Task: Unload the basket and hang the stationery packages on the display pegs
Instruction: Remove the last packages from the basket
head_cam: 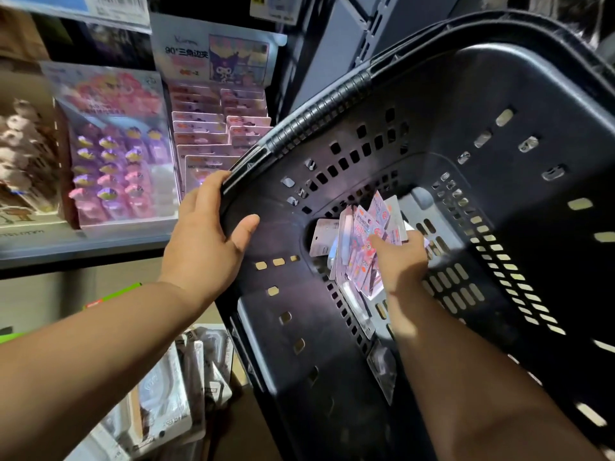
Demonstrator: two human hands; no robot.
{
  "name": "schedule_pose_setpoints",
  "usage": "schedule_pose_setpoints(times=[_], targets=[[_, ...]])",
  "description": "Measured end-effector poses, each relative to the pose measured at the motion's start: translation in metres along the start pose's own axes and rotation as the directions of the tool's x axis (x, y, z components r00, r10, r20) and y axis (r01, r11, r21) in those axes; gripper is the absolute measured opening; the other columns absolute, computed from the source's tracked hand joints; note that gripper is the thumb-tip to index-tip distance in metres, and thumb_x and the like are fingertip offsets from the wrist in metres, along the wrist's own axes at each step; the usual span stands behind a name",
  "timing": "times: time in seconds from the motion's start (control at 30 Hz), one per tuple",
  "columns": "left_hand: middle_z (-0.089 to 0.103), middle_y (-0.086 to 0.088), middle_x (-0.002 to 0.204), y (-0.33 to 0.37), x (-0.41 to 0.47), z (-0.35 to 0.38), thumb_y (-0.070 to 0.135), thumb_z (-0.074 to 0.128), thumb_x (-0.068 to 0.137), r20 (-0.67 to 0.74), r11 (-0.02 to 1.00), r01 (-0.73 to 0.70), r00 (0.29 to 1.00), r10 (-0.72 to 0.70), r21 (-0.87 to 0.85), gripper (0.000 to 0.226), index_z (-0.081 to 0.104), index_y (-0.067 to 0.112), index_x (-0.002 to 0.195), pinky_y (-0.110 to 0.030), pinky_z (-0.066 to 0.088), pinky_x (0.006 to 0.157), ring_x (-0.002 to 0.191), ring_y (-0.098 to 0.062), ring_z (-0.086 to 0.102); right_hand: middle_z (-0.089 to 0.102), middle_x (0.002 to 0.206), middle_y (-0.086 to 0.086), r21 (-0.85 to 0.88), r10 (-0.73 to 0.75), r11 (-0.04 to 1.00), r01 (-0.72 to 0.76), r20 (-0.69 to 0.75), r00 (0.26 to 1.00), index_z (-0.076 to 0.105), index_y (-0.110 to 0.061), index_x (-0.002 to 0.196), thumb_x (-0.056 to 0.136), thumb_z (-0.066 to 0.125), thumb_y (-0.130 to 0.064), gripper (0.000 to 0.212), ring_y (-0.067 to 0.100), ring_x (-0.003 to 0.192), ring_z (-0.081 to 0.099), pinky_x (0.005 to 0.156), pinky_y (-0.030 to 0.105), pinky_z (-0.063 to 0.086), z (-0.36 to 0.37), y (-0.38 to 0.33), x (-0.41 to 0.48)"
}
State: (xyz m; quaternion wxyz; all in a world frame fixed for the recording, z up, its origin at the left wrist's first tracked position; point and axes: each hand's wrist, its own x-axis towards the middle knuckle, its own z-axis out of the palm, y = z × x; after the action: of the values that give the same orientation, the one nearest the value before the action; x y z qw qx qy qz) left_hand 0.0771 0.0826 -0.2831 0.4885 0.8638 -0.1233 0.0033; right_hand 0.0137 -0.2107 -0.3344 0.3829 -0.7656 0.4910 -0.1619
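Deep inside the tilted black basket (432,104), against its perforated bottom, a fanned bundle of stationery packages (362,224) lies bunched together: pink-printed cards, with a pale card (324,237) at their left edge. The right grip (401,257) reaches down into the basket along its lower wall and grasps this bundle. The thumb is laid across the front of the pink cards and the fingers curl round their right side, so the packages stand out above and to the left of the hand. Another clear package (382,364) lies apart from the bundle, nearer the rim, just left of the right forearm.

At the near left corner of the basket the left grip (206,234) clasps the rim, with the thumb hooked inside and the fingers wrapped over the outside. The basket's mouth is tipped toward the camera. Its ribbed handle (319,111) lies folded along the upper left rim.

Left of the basket, a shelf (83,244) carries a display box of pink carded packs (206,134) in stepped rows under a header card (229,54) with a cartoon figure. Beside it stands a pink tray of purple-topped items (113,161). Below the shelf, clear-wrapped packages (166,394) lie stacked, blurred.
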Motion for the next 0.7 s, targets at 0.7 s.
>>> schedule_pose_setpoints(times=[0.7], targets=[[0.034, -0.009, 0.149, 0.009, 0.0, -0.011, 0.03, 0.066, 0.091, 0.145, 0.999, 0.049, 0.988, -0.052, 0.023, 0.074, 0.021, 0.03, 0.15, -0.04, 0.033, 0.109, 0.137, -0.027, 0.036, 0.067, 0.11, 0.01, -0.657, -0.249, 0.691, 0.302, 0.176, 0.952, 0.064, -0.017, 0.112, 0.099, 0.049, -0.039, 0.03, 0.032, 0.101, 0.062, 0.08, 0.034, 0.049, -0.034, -0.033, -0.029]])
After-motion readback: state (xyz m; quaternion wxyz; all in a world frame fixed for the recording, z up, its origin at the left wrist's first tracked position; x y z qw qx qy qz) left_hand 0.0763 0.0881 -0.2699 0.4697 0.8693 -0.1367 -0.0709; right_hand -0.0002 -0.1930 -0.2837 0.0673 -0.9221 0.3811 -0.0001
